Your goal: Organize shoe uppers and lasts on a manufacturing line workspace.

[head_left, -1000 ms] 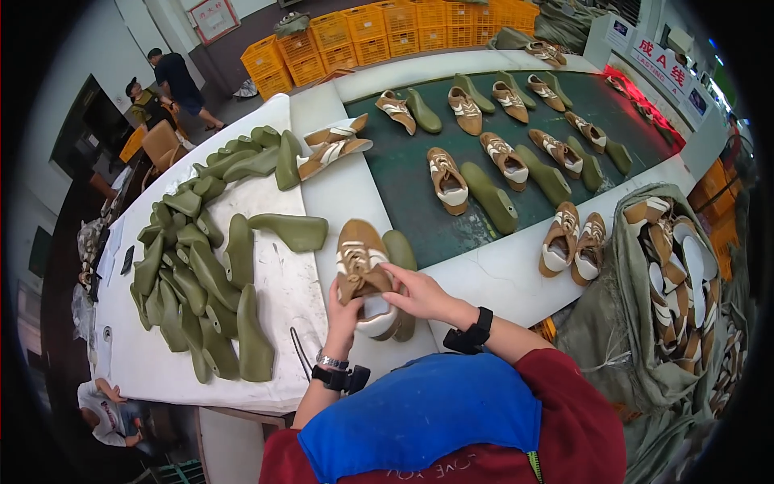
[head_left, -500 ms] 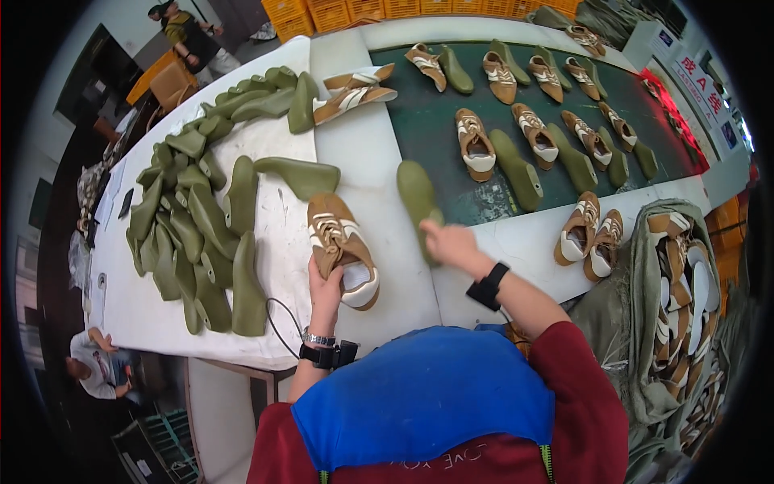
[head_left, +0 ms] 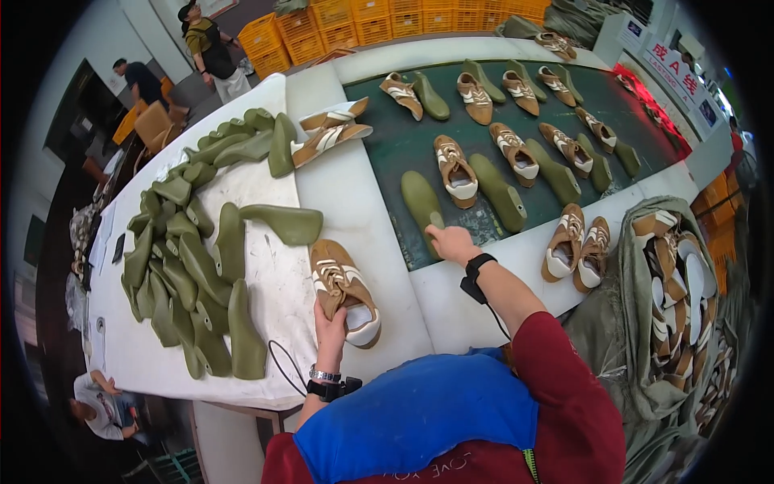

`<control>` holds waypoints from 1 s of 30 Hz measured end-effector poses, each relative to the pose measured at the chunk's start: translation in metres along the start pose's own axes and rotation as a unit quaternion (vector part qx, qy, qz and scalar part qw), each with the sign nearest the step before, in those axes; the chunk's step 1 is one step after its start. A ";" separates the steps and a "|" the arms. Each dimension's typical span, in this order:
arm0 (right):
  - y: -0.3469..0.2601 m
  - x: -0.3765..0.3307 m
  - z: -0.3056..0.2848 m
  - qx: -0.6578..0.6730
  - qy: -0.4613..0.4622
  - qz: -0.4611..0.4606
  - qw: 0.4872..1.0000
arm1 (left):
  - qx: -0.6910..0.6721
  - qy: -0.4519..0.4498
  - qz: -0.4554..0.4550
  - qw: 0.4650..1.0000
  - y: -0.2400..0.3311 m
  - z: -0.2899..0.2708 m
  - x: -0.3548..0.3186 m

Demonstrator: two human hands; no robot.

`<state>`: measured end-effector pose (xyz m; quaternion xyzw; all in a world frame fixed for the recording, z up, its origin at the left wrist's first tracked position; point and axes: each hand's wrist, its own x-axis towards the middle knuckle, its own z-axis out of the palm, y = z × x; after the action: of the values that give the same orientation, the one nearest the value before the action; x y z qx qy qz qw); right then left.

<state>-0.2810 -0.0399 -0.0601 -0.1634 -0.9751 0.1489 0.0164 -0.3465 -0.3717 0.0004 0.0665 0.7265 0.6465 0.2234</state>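
My left hand point(head_left: 329, 329) grips the side of a tan and white lace-up sneaker point(head_left: 343, 282), toe pointing away, above the white table. My right hand point(head_left: 453, 244) pinches the near end of an olive-green shoe last point(head_left: 419, 200). That last lies over the left edge of the dark green conveyor belt point(head_left: 387, 145), just left of a sneaker point(head_left: 455, 171) standing there. Another green last point(head_left: 497, 192) rests on that sneaker's right side. Several more sneakers and lasts are set out in two rows on the belt.
Many green lasts point(head_left: 189, 266) are heaped on the white cloth at left. Flat shoe uppers point(head_left: 334, 133) lie beyond. Two sneakers point(head_left: 576, 250) stand at right, near a sack point(head_left: 637, 323) full of shoes. Orange crates point(head_left: 322, 28) line the back; people are at far left.
My right hand has moved the green last forward and right, from the white table onto the belt's edge. The sneaker stays in my left hand. The whole view has shifted a little.
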 end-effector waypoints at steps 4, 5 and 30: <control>-0.008 -0.001 -0.003 0.018 0.001 -0.005 1.000 | 0.000 -0.018 0.004 1.000 0.004 0.008 0.006; -0.008 0.000 -0.004 0.019 -0.003 -0.003 1.000 | -0.001 -0.022 0.009 1.000 0.003 0.011 0.009; -0.133 -0.063 -0.077 0.254 -0.099 -0.080 0.959 | -0.087 -0.119 0.008 0.989 0.027 0.068 0.044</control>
<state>-0.2571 -0.1582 0.0535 -0.0598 -0.9120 0.4050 -0.0274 -0.3630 -0.2892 0.0118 0.1288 0.6355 0.6961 0.3082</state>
